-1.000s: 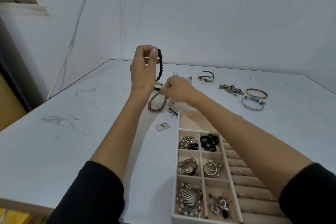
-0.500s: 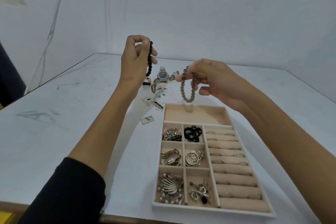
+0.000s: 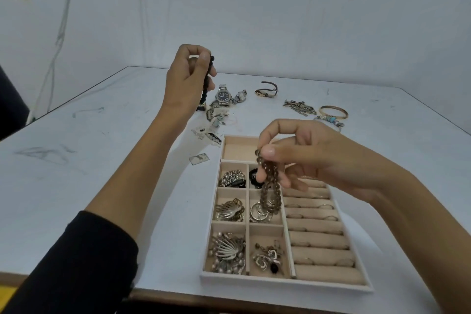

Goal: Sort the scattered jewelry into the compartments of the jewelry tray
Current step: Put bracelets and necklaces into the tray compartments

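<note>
Lowered since a moment ago: brown bead bracelet (image 3: 270,190), pinched in right hand (image 3: 305,158) fingers over jewelry tray (image 3: 285,285). Left hand (image 3: 187,79) fingers closed on black bead bracelet (image 3: 206,92) above worktop (image 3: 89,166). Next: choose a compartment, release.

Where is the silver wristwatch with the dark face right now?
In the head view, the silver wristwatch lies on the table beyond the jewelry tray, just right of the raised left hand with its black bead bracelet.
</note>
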### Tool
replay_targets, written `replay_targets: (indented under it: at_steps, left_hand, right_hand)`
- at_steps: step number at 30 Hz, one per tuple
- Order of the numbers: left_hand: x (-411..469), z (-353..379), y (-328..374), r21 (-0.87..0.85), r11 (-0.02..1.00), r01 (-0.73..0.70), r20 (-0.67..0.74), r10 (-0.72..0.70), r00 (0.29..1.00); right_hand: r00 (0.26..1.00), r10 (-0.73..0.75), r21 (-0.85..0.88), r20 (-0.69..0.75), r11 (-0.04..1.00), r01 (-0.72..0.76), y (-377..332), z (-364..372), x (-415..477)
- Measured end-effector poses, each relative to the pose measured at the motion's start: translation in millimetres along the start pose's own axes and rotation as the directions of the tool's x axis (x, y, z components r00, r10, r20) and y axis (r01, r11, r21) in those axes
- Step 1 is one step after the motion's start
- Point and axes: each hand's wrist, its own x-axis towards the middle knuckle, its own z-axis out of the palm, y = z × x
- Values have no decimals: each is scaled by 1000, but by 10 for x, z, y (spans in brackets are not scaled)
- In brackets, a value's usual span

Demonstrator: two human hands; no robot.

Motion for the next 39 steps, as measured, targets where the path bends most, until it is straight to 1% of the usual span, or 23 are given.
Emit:
replay_targets:
  at_steps: [5, 8, 11, 13, 15, 19, 22, 24, 27, 32, 36, 39]
  left_hand:
    - [-2, 3, -40, 26, 1000, 6, 8, -6, 1000]
    - [-11, 5, -64, 29, 1000, 9, 10, -9, 1000]
    - [-10, 3, -86, 43, 999, 16, 6, -17, 1000]
    - [-11, -7, -92, 47, 999, 20, 1, -20, 1000]
    - [-10, -15, -95, 44, 999, 26, -1, -26, 1000]
    - [-12, -11, -103, 42, 999, 34, 6, -34, 999]
    - [-19, -5, -102, 50, 998, 33, 15, -34, 999]
    - [-22, -12, -107, 56, 998, 37, 16, -38, 999]
    - [-24, -23, -118, 62, 997, 40, 21, -42, 999]
    - [-21, -17, -119, 71, 997, 43, 33, -45, 998]
    - [-23, -17, -115, 79, 996, 44, 44, -48, 998]
    - [-31, -10, -109, 81, 996, 47, 51, -51, 997]
  right_hand:
    - [996, 11, 61, 92, 998, -16, 39, 36, -60]
    - [980, 6, 122, 201, 992, -31, 36, 56, -91]
    - [954, 11, 133, 300, 990, -53, 44, 86, -122]
    - [945, 18, 131, 326, 989, -64, 59, 115, -150]
    - [946, 29, 109, 322, 992, -68, 81, 136, -173]
    - [956, 38, -26, 289, 999, -32, 86, 124, -197]
    - [960, 34, -90, 278, 996, -9, 46, 112, -232]
    - [971, 16, -165, 239, 986, 25, 39, 118, -244]
    - [981, 0, -276, 193, 960, 55, 37, 141, -247]
    - [984, -43, -410, 170, 905, 111, 15, 176, -267]
    - [992, -35, -482, 124, 871, 91, -6, 180, -282]
    - [994, -26, -571, 111, 817, 85, -39, 202, -302]
